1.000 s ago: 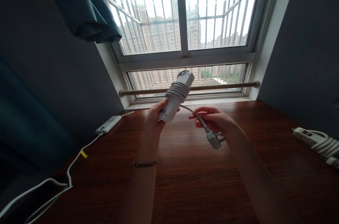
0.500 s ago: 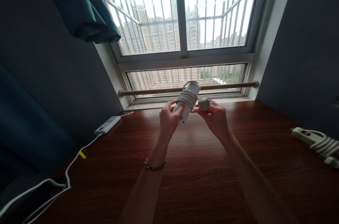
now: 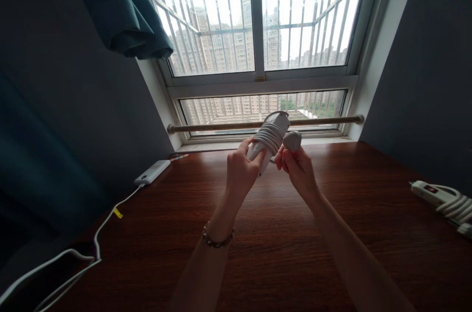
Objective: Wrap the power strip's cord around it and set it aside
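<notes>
Above the wooden desk (image 3: 258, 233), the left hand (image 3: 241, 172) grips the cord-wrapped power strip (image 3: 268, 139) while the right hand (image 3: 297, 167) pinches its plug (image 3: 292, 140) beside the coils — best tucked under a loop, kept taut.

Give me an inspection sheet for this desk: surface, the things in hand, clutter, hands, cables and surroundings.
Surface: dark wooden desk, glossy, under a window.
Things in hand: white power strip with its cord coiled around it, held in the air; its plug beside the coils.
Clutter: power bank far left; second power strip with a wound cord at the right edge.
Hands: left hand grips the strip's lower end; right hand holds the plug.
Cables: white cable with a yellow tag runs from the power bank off the desk's left edge.
Surroundings: barred window, teal curtain, metal rod along the sill, dark walls.
</notes>
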`<state>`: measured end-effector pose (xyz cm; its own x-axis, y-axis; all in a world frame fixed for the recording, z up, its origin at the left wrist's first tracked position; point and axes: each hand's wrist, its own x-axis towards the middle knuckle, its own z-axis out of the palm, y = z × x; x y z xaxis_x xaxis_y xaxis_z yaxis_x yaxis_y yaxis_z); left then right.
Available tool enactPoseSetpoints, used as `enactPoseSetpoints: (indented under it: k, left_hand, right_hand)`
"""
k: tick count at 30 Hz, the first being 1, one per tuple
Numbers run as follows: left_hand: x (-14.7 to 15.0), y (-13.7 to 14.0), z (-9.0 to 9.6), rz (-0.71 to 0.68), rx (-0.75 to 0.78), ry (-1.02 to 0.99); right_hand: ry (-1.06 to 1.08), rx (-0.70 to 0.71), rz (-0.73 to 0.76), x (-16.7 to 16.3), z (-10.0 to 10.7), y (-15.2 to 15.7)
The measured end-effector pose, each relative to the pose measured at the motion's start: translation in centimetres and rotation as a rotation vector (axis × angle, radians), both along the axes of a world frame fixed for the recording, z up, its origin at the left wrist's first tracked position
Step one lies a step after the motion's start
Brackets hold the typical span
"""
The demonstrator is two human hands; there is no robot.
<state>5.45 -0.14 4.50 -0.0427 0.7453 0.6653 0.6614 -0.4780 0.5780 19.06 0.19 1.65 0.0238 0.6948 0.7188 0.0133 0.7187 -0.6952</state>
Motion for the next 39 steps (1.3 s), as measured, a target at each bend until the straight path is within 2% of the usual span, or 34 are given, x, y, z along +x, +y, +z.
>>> enactPoseSetpoints:
  k: [3, 7, 10, 16, 27, 34, 39]
  left_hand:
    - [0.1, -0.3, 0.2, -0.028, -0.003, 0.023]
    - [0.1, -0.4, 0.3, -0.023, 0.026, 0.07]
    - [0.2, -0.6, 0.3, -0.028, 0.066, 0.086]
    - [0.3, -1.3, 0.5, -0.09, 0.157, 0.085]
    - [0.0, -1.6, 0.6, -0.086, 0.279, 0.035]
    - [0.0, -1.8, 0.9, -0.045, 0.172, -0.083]
    - [0.3, -1.9, 1.1, -0.085, 0.11, -0.175]
  right_hand:
    - [-0.199, 0.06, -0.091, 0.4, 0.4, -0.5]
    - [-0.682, 0.167, -0.282, 0.6, 1.4, -1.9]
    - [-0.842, 0.207, -0.389, 0.7, 2.0, -2.6]
    - [-0.912, 0.25, -0.557, 0.8, 2.4, -2.7]
    - [-0.821, 0.304, -0.66, -0.3, 1.9, -3.1]
    - [-0.915, 0.304, -0.542, 1.1, 3.0, -3.4]
    - [-0.95, 0.29, -0.603, 1.6, 3.6, -3.7]
